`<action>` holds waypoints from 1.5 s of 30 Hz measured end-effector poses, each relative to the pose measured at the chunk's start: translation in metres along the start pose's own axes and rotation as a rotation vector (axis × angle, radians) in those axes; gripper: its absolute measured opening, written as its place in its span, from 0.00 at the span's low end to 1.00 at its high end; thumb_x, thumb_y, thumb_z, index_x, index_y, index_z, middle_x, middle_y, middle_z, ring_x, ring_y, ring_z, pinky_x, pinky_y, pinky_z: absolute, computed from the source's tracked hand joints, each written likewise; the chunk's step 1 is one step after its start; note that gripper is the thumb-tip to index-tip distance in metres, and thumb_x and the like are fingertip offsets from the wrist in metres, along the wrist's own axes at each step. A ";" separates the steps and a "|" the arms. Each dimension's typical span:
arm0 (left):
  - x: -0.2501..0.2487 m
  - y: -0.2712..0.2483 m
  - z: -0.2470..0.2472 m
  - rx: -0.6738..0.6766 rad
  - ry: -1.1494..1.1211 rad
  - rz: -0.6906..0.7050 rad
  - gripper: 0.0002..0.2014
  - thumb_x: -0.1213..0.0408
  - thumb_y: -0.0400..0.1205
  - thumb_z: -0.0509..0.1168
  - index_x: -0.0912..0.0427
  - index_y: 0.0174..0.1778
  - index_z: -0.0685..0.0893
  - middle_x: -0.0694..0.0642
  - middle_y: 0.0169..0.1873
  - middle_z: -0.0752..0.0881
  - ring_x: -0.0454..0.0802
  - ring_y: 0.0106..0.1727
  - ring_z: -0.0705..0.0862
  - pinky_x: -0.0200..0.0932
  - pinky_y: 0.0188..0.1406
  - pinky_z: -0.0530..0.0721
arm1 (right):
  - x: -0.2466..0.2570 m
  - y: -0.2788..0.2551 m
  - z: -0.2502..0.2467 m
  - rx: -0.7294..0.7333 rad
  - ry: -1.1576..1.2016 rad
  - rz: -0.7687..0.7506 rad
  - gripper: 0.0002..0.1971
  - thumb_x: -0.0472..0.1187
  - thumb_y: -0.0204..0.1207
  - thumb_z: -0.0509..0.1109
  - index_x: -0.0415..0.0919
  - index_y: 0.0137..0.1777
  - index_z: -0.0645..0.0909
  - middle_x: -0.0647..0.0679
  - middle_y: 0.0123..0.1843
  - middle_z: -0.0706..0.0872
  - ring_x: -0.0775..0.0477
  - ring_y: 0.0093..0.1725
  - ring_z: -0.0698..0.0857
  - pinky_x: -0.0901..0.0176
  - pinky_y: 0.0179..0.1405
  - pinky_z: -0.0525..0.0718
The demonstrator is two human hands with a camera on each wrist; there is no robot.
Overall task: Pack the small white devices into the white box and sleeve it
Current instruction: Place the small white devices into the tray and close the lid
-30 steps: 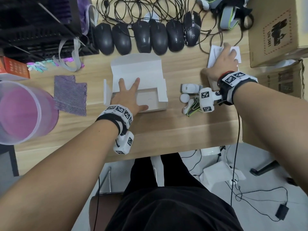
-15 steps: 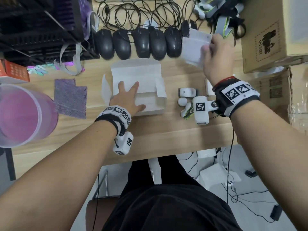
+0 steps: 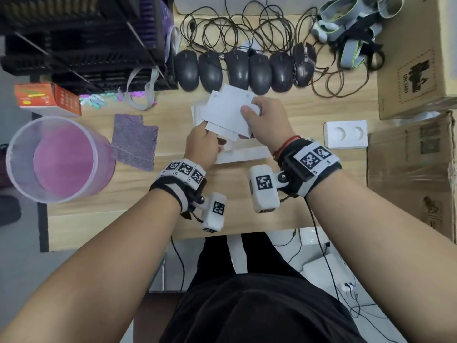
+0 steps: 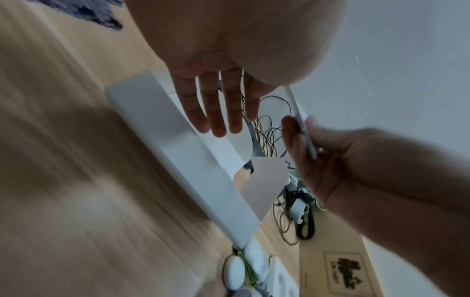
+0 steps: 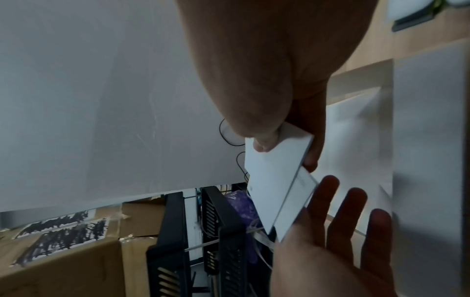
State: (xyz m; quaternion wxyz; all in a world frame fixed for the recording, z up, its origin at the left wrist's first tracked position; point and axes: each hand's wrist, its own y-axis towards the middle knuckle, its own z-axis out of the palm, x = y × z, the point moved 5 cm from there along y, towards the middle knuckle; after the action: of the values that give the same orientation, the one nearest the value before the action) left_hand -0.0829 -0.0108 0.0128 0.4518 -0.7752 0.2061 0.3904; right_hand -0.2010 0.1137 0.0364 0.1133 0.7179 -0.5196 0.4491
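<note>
My right hand (image 3: 247, 112) pinches a flat white cardboard piece (image 3: 226, 111) between thumb and fingers, tilted above the open white box (image 3: 243, 154) at the desk's middle. In the right wrist view the thumb lies on top of this piece (image 5: 272, 176) and it looks like two thin layers. My left hand (image 3: 205, 134) is under its lower left corner, fingers straight and spread (image 5: 351, 201), just above the box (image 4: 178, 144). Small white devices (image 4: 234, 271) lie on the desk to the right of the box; in the head view my right wrist hides them.
A white tray (image 3: 346, 133) with two crescent recesses lies right of the hands. Several black mice (image 3: 247, 70) and tangled cables line the back. Cardboard boxes (image 3: 420, 58) stand on the right; a purple tub (image 3: 59, 157), purple cloth (image 3: 134, 142) and black rack (image 3: 86, 33) on the left.
My right hand picked up the white cardboard piece at the back right and carried it left over the box. My left hand lifted off the box to meet it.
</note>
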 end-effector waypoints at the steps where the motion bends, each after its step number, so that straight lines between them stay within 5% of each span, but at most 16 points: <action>1: 0.000 -0.004 -0.002 0.015 -0.112 -0.038 0.16 0.69 0.85 0.54 0.61 0.53 0.88 0.58 0.45 0.92 0.53 0.41 0.89 0.52 0.44 0.88 | -0.002 -0.002 0.002 -0.003 -0.010 0.025 0.12 0.47 0.82 0.65 0.50 0.37 0.73 0.55 0.37 0.78 0.45 0.43 0.78 0.55 0.48 0.77; 5: -0.003 -0.010 -0.007 0.028 -0.320 -0.100 0.15 0.66 0.86 0.56 0.62 0.47 0.88 0.56 0.37 0.91 0.51 0.36 0.91 0.50 0.42 0.87 | -0.012 -0.007 0.008 0.004 0.020 0.141 0.11 0.54 0.78 0.65 0.48 0.40 0.74 0.51 0.39 0.81 0.39 0.46 0.89 0.44 0.56 0.88; 8: -0.001 -0.005 -0.011 -0.026 -0.262 -0.043 0.14 0.61 0.88 0.62 0.64 0.42 0.87 0.59 0.38 0.88 0.48 0.32 0.87 0.48 0.38 0.89 | -0.008 -0.014 0.008 -0.016 0.133 0.168 0.15 0.50 0.78 0.66 0.43 0.32 0.80 0.46 0.28 0.85 0.41 0.32 0.91 0.39 0.44 0.91; 12: 0.004 0.000 -0.009 -0.077 -0.304 -0.030 0.11 0.64 0.87 0.65 0.68 0.56 0.88 0.56 0.40 0.85 0.40 0.28 0.85 0.46 0.45 0.88 | -0.015 -0.019 0.004 -0.201 0.299 0.284 0.21 0.48 0.81 0.63 0.34 0.31 0.82 0.44 0.27 0.82 0.49 0.23 0.87 0.40 0.41 0.92; 14: 0.001 0.000 -0.003 -0.039 -0.381 -0.030 0.12 0.67 0.88 0.64 0.69 0.62 0.86 0.60 0.52 0.90 0.43 0.38 0.90 0.41 0.48 0.89 | -0.012 -0.022 0.007 -0.199 0.391 0.313 0.23 0.47 0.84 0.60 0.27 0.37 0.81 0.40 0.33 0.85 0.48 0.27 0.90 0.42 0.40 0.93; 17: -0.013 -0.006 0.008 0.057 -0.444 -0.015 0.11 0.72 0.90 0.57 0.64 0.60 0.84 0.65 0.58 0.90 0.55 0.53 0.93 0.40 0.49 0.90 | -0.004 -0.025 0.012 -0.134 0.403 0.279 0.22 0.44 0.86 0.59 0.35 0.31 0.80 0.39 0.37 0.88 0.45 0.32 0.92 0.45 0.37 0.93; 21: -0.024 -0.008 0.019 0.133 -0.408 -0.059 0.15 0.61 0.93 0.53 0.65 0.66 0.79 0.62 0.60 0.89 0.59 0.50 0.93 0.46 0.49 0.92 | -0.009 -0.023 0.010 -0.150 0.238 0.211 0.25 0.46 0.82 0.63 0.39 0.22 0.72 0.54 0.18 0.75 0.46 0.23 0.85 0.37 0.38 0.90; 23: -0.023 -0.005 0.019 0.115 -0.259 -0.030 0.13 0.63 0.92 0.54 0.64 0.68 0.75 0.58 0.62 0.86 0.54 0.42 0.94 0.46 0.47 0.92 | -0.013 -0.024 0.013 -0.066 0.291 0.210 0.25 0.46 0.81 0.66 0.45 0.20 0.68 0.56 0.18 0.71 0.47 0.25 0.84 0.37 0.42 0.91; 26: -0.022 -0.001 0.016 0.097 -0.191 -0.025 0.11 0.68 0.91 0.53 0.60 0.66 0.75 0.58 0.60 0.85 0.49 0.35 0.89 0.41 0.37 0.88 | -0.010 -0.025 0.013 0.114 0.467 0.221 0.18 0.45 0.83 0.68 0.40 0.30 0.75 0.52 0.30 0.79 0.49 0.36 0.86 0.45 0.49 0.89; 28: -0.023 -0.002 0.019 0.182 -0.178 -0.052 0.12 0.69 0.91 0.53 0.58 0.67 0.76 0.58 0.56 0.86 0.49 0.34 0.85 0.39 0.32 0.84 | -0.009 -0.024 0.014 0.235 0.613 0.284 0.15 0.48 0.84 0.66 0.34 0.51 0.83 0.47 0.45 0.90 0.48 0.46 0.89 0.49 0.54 0.88; 30: -0.024 -0.004 0.029 0.290 -0.121 -0.088 0.12 0.69 0.90 0.53 0.59 0.67 0.75 0.60 0.52 0.84 0.50 0.35 0.83 0.41 0.34 0.84 | -0.010 -0.020 0.015 0.302 0.774 0.336 0.17 0.46 0.85 0.65 0.34 0.66 0.81 0.42 0.56 0.92 0.43 0.54 0.91 0.47 0.56 0.89; 32: -0.023 -0.003 0.035 0.331 0.089 -0.065 0.09 0.65 0.89 0.55 0.59 0.63 0.76 0.62 0.54 0.83 0.54 0.43 0.83 0.48 0.44 0.86 | -0.007 -0.014 0.012 0.285 0.820 0.313 0.15 0.40 0.87 0.62 0.32 0.67 0.80 0.39 0.58 0.91 0.40 0.55 0.91 0.45 0.54 0.89; 36: -0.021 0.006 0.021 0.115 0.766 0.187 0.17 0.52 0.84 0.67 0.56 0.65 0.80 0.57 0.62 0.81 0.57 0.65 0.77 0.52 0.66 0.76 | -0.011 0.000 0.003 0.163 0.707 0.232 0.14 0.36 0.88 0.57 0.36 0.69 0.78 0.33 0.59 0.89 0.39 0.52 0.89 0.40 0.58 0.88; 38: -0.013 0.004 0.019 0.164 1.029 0.210 0.21 0.50 0.81 0.71 0.51 0.69 0.79 0.55 0.65 0.80 0.58 0.70 0.77 0.55 0.67 0.73 | -0.011 0.002 0.006 0.197 0.581 0.204 0.14 0.38 0.86 0.59 0.37 0.68 0.78 0.38 0.55 0.90 0.43 0.48 0.89 0.43 0.56 0.88; 41: 0.003 0.001 0.022 0.262 1.125 0.231 0.17 0.57 0.80 0.73 0.45 0.66 0.84 0.55 0.57 0.87 0.61 0.62 0.84 0.49 0.54 0.75 | -0.014 0.001 0.019 0.328 0.365 0.210 0.15 0.43 0.78 0.66 0.43 0.63 0.79 0.49 0.45 0.83 0.49 0.43 0.81 0.51 0.51 0.81; 45: 0.013 -0.008 0.023 0.293 1.071 0.207 0.17 0.63 0.79 0.73 0.43 0.62 0.90 0.57 0.55 0.90 0.63 0.57 0.87 0.48 0.49 0.84 | -0.025 -0.005 0.035 0.496 -0.190 0.152 0.28 0.47 0.79 0.68 0.47 0.78 0.67 0.44 0.68 0.75 0.43 0.61 0.76 0.49 0.58 0.72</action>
State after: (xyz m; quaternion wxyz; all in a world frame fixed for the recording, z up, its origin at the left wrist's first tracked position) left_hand -0.0792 0.0134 0.0001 0.3466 -0.7698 0.5338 -0.0478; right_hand -0.1802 0.1104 -0.0013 -0.1494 0.7216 -0.4544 0.5006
